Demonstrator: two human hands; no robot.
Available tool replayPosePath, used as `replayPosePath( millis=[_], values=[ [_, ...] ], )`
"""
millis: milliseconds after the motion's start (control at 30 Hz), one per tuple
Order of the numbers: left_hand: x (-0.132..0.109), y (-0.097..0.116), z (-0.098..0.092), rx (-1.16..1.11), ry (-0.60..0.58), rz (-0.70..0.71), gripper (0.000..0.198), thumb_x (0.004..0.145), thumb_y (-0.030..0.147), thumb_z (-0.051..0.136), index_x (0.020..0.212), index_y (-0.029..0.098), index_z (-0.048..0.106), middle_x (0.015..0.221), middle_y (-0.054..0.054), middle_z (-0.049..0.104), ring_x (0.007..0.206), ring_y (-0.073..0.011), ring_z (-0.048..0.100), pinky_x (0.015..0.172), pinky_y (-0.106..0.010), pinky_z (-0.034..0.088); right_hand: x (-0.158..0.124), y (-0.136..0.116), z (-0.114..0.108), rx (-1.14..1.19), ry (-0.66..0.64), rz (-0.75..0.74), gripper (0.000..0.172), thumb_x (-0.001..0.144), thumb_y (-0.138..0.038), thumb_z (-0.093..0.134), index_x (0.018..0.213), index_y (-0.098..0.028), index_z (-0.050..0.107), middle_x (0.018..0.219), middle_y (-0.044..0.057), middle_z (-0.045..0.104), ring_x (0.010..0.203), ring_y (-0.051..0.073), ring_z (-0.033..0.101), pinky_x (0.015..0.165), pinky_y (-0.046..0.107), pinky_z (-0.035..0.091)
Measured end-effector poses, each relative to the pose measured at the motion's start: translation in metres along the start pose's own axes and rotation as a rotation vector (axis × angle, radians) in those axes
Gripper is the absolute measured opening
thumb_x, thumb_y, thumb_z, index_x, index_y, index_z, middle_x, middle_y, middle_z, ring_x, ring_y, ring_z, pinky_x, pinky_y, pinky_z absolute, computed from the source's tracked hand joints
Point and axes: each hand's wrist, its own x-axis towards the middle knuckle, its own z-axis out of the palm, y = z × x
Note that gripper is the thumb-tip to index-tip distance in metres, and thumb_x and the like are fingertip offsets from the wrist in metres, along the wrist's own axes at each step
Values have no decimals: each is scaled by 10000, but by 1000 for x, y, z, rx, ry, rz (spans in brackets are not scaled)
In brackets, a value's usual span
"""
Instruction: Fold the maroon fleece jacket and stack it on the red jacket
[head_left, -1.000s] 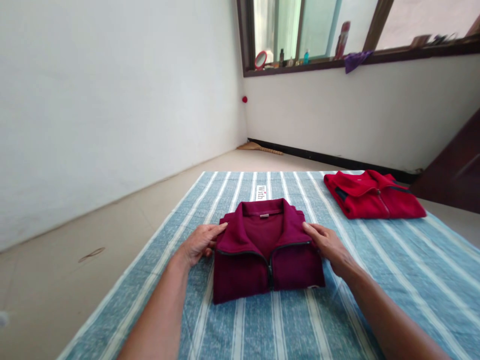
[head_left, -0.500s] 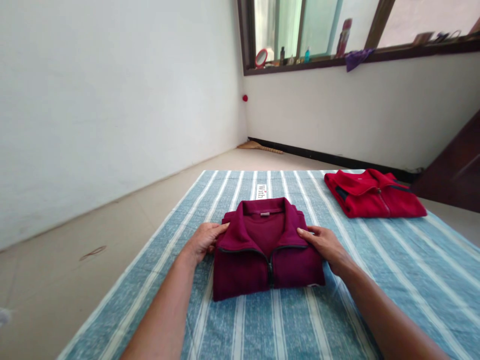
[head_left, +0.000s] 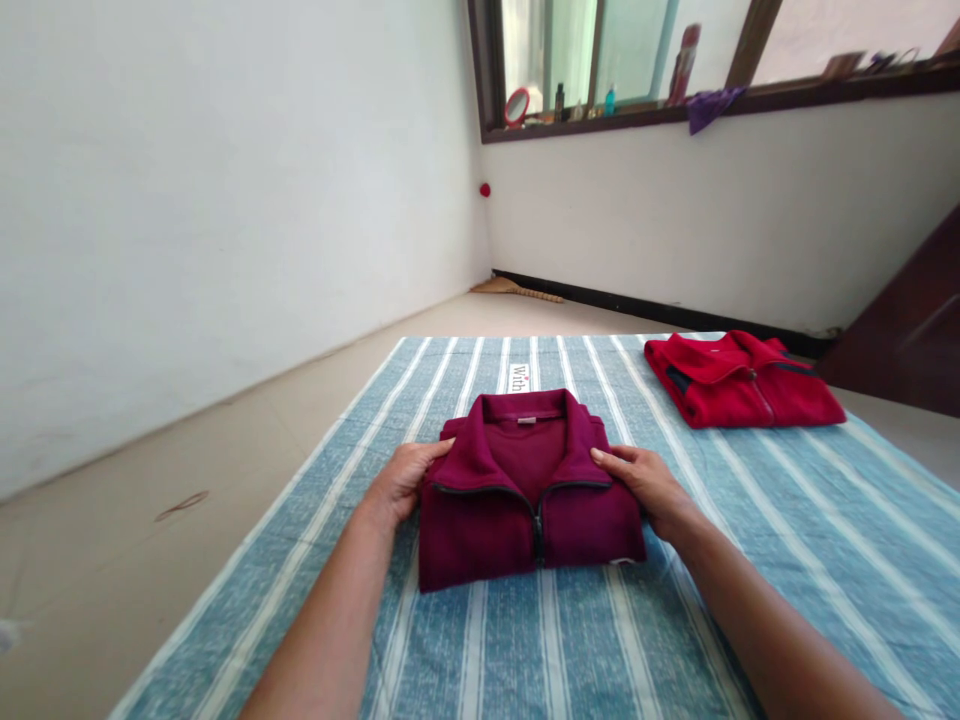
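So, from where I'm watching, the maroon fleece jacket point(head_left: 529, 500) is folded into a neat rectangle, collar up and zip closed, sitting on the blue striped sheet point(head_left: 787, 560) spread over the floor point(head_left: 150, 500). My left hand point(head_left: 401, 480) rests against its left edge near the collar, and my right hand point(head_left: 637, 480) lies flat on the right shoulder, fingers point(head_left: 611, 462) reaching onto the collar flap. Both hands are open and apart, one on each side, pressing rather than gripping.

It reads as soft, thick and light, so I'd guess it sags and unfolds if picked up by one corner. Best hold, I reckon, is palms slid under both side edges, lifting the whole stack level. Fleece on cotton shouldn't slide much.

A second red jacket point(head_left: 739, 380) lies folded farther right on the sheet, well apart. Whether my left fingertips tuck under the fabric, I can't quite tell.
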Motion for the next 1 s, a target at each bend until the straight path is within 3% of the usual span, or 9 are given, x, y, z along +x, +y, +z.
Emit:
replayPosePath(
  millis=[300,467,567,633,700,733,800,900,1000],
  values=[
    [3,-5,2,36,26,2,251,545,272,801,695,104,689,656,-91,707,593,-207,658,581,-300,538,2,2,2,129,46,-21,565,666,-326,790,1154,-145,568,837,94,734,692,226,700,608,311,558],
    [4,-2,-1,240,112,77,312,529,388,809,573,128,641,521,-51,650,450,-167,573,433,-246,407,0,3,3,46,23,-57,648,686,-394,772,1234,-164,514,789,74,728,688,234,699,615,333,559],
    [0,6,-9,363,192,137,294,578,415,781,637,155,657,451,-3,592,406,-163,536,393,-233,336,0,4,1,-22,39,-84,674,692,-422,762,1261,-178,494,727,42,716,710,233,699,630,324,554],
    [-11,6,-20,498,294,308,268,633,372,749,810,180,685,548,-9,642,513,-200,610,466,-246,410,1,5,0,-59,35,-104,697,697,-442,754,1285,-190,475,691,22,705,727,234,698,642,321,550],
    [-29,0,-34,751,395,653,330,717,303,678,1032,204,659,785,-52,708,746,-249,676,659,-287,499,1,5,-1,-79,17,-123,731,699,-461,746,1314,-198,451,669,9,696,729,236,697,649,327,549],
    [-39,-6,-41,906,413,851,375,762,265,626,1133,207,621,933,-82,709,864,-270,673,770,-324,507,2,5,-1,-81,8,-130,746,699,-467,744,1326,-200,440,662,5,694,723,236,695,651,332,549],
    [-60,-19,-53,1186,323,1171,528,808,182,550,1329,217,475,1221,-128,614,1097,-302,596,945,-397,458,2,6,-2,-76,-9,-142,763,696,-471,744,1339,-204,432,653,1,690,706,235,693,653,338,550],
    [-77,-34,-58,1471,134,1383,734,821,99,514,1474,232,207,1457,-152,381,1310,-323,397,1059,-467,371,2,7,-2,-59,-18,-158,757,698,-466,742,1345,-221,434,650,-6,688,699,227,691,653,331,550],
    [-71,-36,-51,1534,76,1453,741,852,50,440,1487,255,118,1492,-136,321,1355,-305,324,1066,-484,370,0,7,-1,-26,-26,-170,770,706,-458,740,1368,-248,407,650,-15,687,688,216,690,655,324,548]
  ],
)
